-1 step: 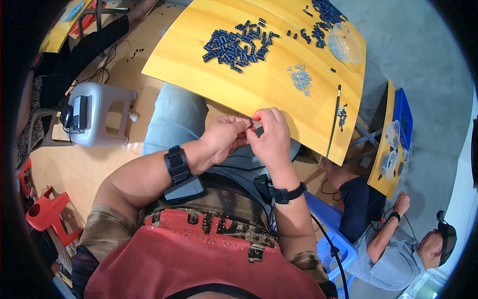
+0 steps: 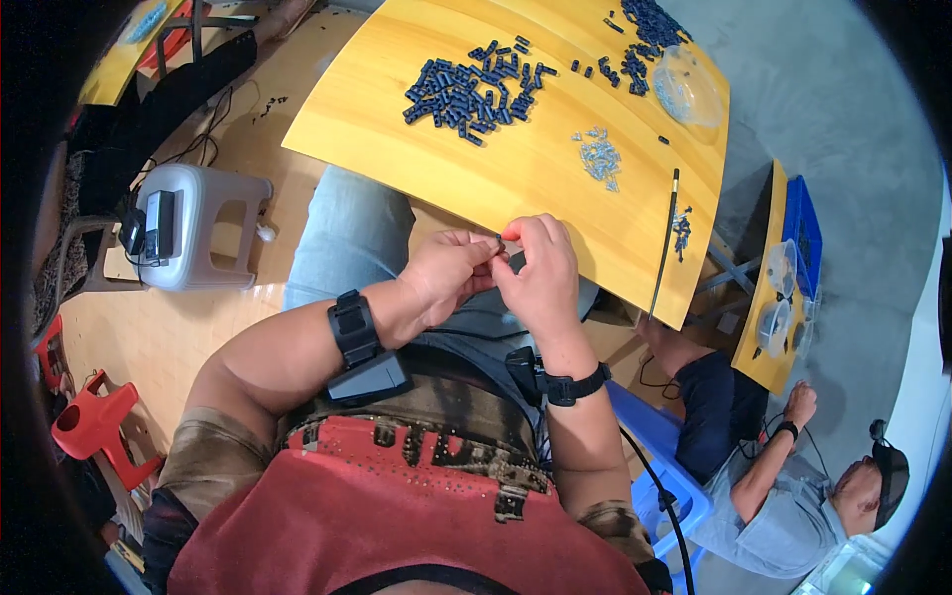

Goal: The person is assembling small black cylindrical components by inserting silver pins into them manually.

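Dark small part (image 2: 508,260), likely light and rigid, sat mid-frame pinched end-on by left hand (image 2: 446,273) and right hand (image 2: 540,273), fingers closed.

table (image 2: 555,183): yellow wood | pile of small parts (image 2: 471,89): dark blue | screws (image 2: 600,157): silver | rod (image 2: 664,243): black | stool (image 2: 213,213): grey | chair (image 2: 94,421): red

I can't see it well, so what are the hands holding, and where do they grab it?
Both hands pinch one small dark part between them: left hand fingertips on its left end, right hand thumb and fingers on its right. What kind of part it is cannot be told.
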`<state>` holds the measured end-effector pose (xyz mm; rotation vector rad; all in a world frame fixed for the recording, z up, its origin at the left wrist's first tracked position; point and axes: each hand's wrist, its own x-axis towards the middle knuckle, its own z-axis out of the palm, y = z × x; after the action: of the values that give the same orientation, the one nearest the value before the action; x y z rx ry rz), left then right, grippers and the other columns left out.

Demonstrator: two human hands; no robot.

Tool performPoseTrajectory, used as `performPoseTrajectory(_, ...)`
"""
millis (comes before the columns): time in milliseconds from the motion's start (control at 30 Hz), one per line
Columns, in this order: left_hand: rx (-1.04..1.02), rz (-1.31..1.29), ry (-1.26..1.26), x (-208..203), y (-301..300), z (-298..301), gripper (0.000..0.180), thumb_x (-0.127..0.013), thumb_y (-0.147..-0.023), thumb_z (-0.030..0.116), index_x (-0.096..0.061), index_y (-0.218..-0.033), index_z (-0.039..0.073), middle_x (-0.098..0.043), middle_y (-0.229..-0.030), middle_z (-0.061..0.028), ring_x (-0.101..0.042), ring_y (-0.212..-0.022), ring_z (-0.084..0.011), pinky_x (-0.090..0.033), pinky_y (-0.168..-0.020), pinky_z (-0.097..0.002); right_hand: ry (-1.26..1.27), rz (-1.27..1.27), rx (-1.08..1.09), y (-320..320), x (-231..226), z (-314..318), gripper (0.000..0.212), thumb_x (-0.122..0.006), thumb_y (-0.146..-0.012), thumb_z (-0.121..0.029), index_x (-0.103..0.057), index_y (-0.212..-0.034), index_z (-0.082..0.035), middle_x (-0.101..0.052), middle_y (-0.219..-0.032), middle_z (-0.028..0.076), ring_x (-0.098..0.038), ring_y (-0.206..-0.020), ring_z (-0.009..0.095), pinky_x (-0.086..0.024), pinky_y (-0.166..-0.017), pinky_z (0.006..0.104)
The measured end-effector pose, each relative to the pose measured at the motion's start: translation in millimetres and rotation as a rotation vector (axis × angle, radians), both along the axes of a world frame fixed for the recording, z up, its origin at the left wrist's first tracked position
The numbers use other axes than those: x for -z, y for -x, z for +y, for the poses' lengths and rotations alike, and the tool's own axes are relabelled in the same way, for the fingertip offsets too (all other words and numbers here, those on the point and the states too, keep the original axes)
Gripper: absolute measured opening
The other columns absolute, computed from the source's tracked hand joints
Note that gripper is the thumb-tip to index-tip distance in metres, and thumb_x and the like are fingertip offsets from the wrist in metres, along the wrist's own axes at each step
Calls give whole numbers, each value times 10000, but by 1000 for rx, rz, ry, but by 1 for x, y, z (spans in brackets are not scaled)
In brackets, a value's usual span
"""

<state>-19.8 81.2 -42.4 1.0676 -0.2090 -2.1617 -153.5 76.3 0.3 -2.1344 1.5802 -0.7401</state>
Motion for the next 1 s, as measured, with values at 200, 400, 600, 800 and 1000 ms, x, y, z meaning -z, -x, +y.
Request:
performPoseTrajectory(200, -52, 20, 17, -1, 5, 3, 161, -488, -939, 133, -596, -929, 14, -630, -870, -73, -605, -745, -154, -507, -676, -276, 4, -20, -14, 3, -1, -3, 220, -668, -614, -7, -520, -776, -28, -531, -763, 117, -531, -750, 301, -437, -662, 378)
performPoseTrajectory(400, -72, -3, -10, -12, 5, 3, 169, -490, -939, 150, -606, -912, 30, -622, -833, -59, -593, -726, -146, -491, -654, -271, 25, -27, -96, 4, -1, -3, 170, -646, -653, -17, -520, -769, -25, -537, -769, 135, -518, -775, 332, -430, -691, 412)
performPoseTrajectory(600, -93, 34, -1, -1, 8, 0, 170, -492, -939, 146, -601, -908, 20, -618, -804, -67, -594, -686, -158, -502, -631, -275, 41, -33, -82, 3, -2, -4, 163, -637, -660, -11, -517, -769, -20, -532, -764, 137, -513, -773, 331, -428, -697, 413)
performPoseTrajectory(800, -63, -13, 5, -11, 5, -2, 169, -495, -937, 139, -594, -910, 4, -617, -789, -76, -590, -645, -154, -500, -586, -264, 13, -21, -77, 3, -2, -4, 172, -639, -659, -14, -514, -776, -19, -530, -773, 143, -513, -770, 337, -427, -694, 418)
performPoseTrajectory(1000, 52, -75, 29, -9, -9, -10, 171, -514, -933, 145, -596, -939, -5, -630, -850, -76, -590, -691, -129, -510, -628, -259, -83, -53, -16, 1, -5, -9, 241, -681, -632, -58, -533, -819, -25, -551, -810, 145, -537, -823, 340, -454, -701, 416)
